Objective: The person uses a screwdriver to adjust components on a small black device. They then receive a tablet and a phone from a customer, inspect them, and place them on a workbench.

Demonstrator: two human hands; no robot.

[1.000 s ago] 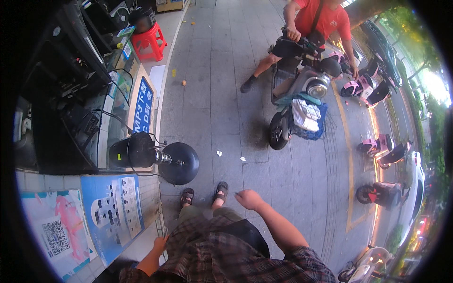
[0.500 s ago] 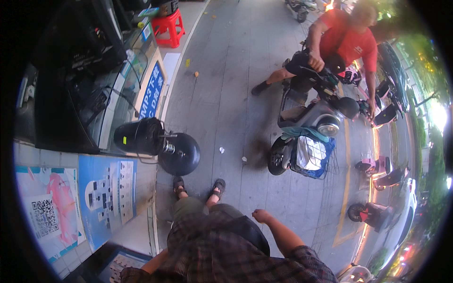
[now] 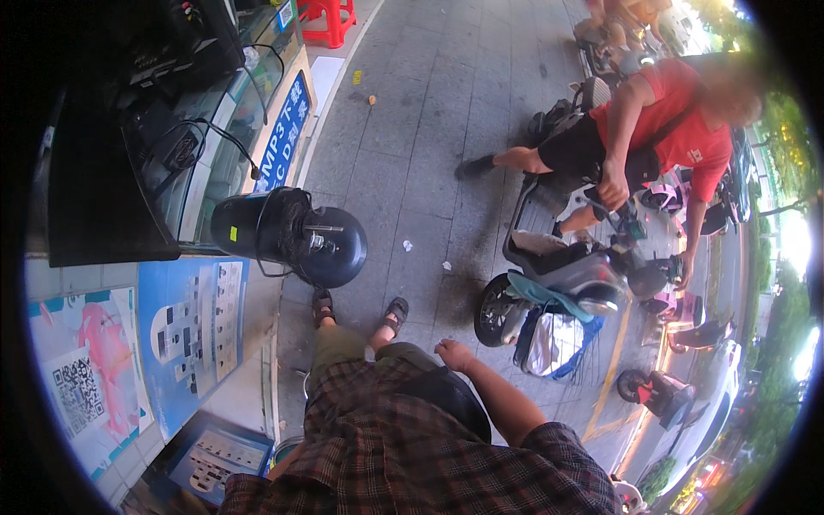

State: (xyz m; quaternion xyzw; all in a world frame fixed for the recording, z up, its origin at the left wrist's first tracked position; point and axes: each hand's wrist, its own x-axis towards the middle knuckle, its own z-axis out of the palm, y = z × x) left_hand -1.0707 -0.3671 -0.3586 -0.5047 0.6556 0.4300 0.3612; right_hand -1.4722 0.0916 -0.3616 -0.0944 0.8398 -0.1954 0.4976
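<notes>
My right hand is in front of my waist, its fingers curled in and nothing visible in them. My bent right forearm comes from a plaid sleeve. Of my left arm only a sliver shows beside my shirt; the hand is out of sight. Ahead of my feet stands a black rounded tank-like cylinder with a metal fitting and a dark cable or hose on it. Neither hand touches it.
A person in a red shirt straddles a grey scooter at the right, gripping its handlebar. A glass counter and posters line the left. A red stool stands far left on grey paving.
My right hand has come inward and up, closer to my waist. The person with the scooter has shifted nearer and to the right in view. My left forearm shows less.
</notes>
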